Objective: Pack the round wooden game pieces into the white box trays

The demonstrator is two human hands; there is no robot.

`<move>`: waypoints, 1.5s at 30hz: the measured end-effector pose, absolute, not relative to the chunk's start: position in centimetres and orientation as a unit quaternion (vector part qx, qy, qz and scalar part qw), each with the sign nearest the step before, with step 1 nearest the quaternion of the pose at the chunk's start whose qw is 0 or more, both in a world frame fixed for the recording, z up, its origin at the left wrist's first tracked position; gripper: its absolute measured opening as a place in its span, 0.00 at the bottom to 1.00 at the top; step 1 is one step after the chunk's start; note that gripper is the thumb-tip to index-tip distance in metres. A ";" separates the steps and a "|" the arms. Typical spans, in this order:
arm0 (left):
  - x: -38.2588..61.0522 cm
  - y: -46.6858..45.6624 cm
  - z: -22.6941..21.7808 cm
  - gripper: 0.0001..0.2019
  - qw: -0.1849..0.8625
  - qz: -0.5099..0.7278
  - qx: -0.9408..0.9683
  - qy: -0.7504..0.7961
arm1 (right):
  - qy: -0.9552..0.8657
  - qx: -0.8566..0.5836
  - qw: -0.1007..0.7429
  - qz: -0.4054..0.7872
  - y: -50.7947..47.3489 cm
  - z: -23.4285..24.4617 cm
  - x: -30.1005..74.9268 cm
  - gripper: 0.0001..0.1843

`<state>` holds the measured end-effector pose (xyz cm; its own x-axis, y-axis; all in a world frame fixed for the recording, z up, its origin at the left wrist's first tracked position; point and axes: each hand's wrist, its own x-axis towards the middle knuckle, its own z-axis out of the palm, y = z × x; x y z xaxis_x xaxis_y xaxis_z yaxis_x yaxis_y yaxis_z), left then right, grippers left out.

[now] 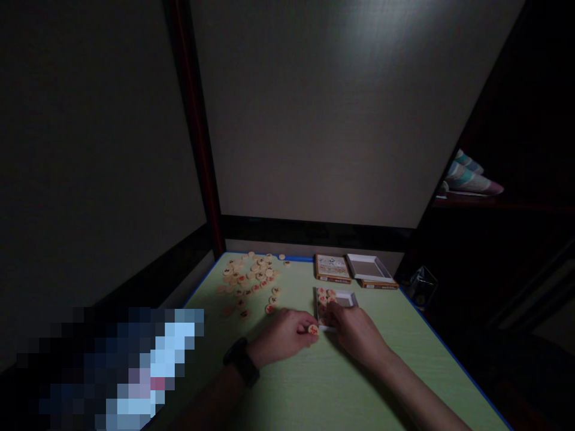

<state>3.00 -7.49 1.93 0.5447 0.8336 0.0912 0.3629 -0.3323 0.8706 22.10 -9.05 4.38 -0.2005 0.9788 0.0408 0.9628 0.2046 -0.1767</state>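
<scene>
Left grip [287, 334] pinches a disc [313, 330] (round), red-marked face toward the camera.

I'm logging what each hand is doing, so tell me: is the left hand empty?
No, the left hand holds a round piece whose red marking faces the camera.

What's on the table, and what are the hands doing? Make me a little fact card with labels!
Table: green top, blue edge
Left hand: holding a round piece with a red mark
Right hand: fingers in the white-rimmed tray; can't tell if they grip anything
Pieces in tray: along its left side
Loose pieces: scattered and bunched on the left, red or dark marks
Back right: picture box; beside it, another tray
Left wrist: dark band
</scene>
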 end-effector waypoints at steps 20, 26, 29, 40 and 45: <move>3.7 -6.2 1.3 0.16 0.579 0.414 0.600 0.366 | -0.788 -0.528 0.280 0.150 -9.9 4.8 22.0 0.11; 3.9 -6.6 1.5 0.28 0.648 0.423 0.541 0.330 | -0.826 -0.499 0.250 0.077 -10.2 3.9 21.2 0.12; 4.0 -6.8 1.6 0.27 0.638 0.412 0.558 0.333 | -0.830 -0.499 0.244 0.060 -10.1 4.0 21.3 0.14; 4.1 -7.5 1.4 0.03 0.373 0.357 0.754 0.404 | -0.804 -0.552 0.188 0.113 -9.8 5.4 22.9 0.18; 3.9 -7.6 1.3 0.05 0.337 0.337 0.778 0.409 | -0.806 -0.572 0.138 0.066 -10.2 5.9 22.6 0.13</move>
<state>3.89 -7.59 1.35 0.4381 0.8639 0.2485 0.4092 -0.4378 0.8006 22.60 -10.16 5.93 -0.3078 0.9400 0.1470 0.9038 0.3372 -0.2636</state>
